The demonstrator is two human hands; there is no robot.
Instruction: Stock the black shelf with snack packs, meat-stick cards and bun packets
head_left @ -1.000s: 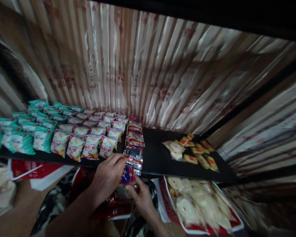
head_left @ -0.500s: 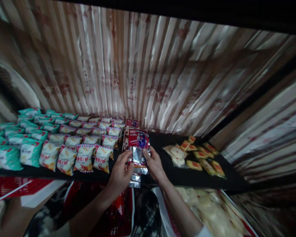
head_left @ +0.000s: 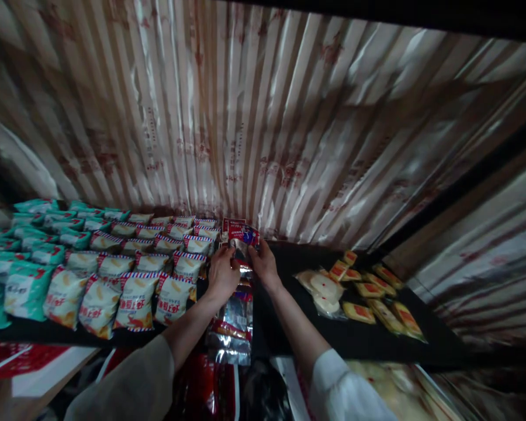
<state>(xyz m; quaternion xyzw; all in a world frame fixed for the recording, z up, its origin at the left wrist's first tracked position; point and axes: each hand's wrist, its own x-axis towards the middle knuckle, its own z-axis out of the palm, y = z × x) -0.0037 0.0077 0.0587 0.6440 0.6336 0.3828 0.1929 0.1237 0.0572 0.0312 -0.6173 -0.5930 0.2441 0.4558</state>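
Left hand (head_left: 223, 275) and right hand (head_left: 265, 268) pinch red packet (head_left: 244, 234) between them. Snack bags (head_left: 135, 303) crowd left of grip; foil packets (head_left: 234, 316) just nearer; yellow packs (head_left: 358, 312) well right. Packet's farther back than half-second ago.

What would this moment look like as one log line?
left hand: holds red packet | right hand: holds same packet | nearby: white snack bags | surface: black shelf

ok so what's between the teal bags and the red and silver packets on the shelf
The head view shows rows of white bags with striped top edges between the teal bags and the red and silver packets.
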